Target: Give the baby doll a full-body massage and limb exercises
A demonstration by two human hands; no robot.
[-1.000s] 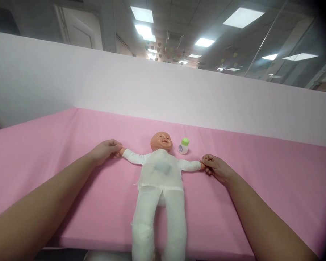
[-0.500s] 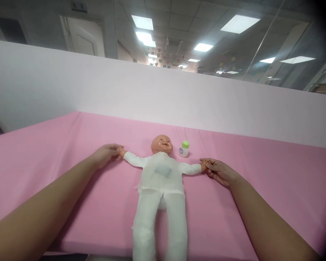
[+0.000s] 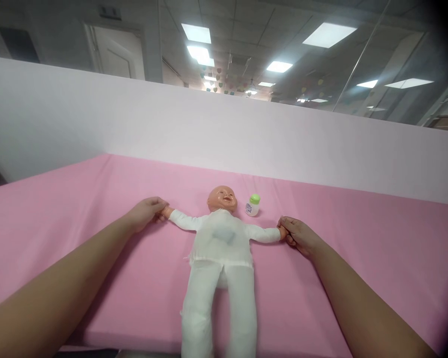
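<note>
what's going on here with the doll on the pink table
A person has a baby doll in white clothes lying face up on a pink-covered table. The left hand grips one of the doll's hands and the right hand grips the other, so its arms are spread out to the sides. A small white bottle with a green cap stands upright beside the doll's head, untouched.

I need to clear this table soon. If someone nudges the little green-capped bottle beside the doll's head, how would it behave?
The bottle stands upright on the soft pink cover, so it would probably tip. It looks round, so once down it may roll. It seems small and plastic, likely light.
</note>
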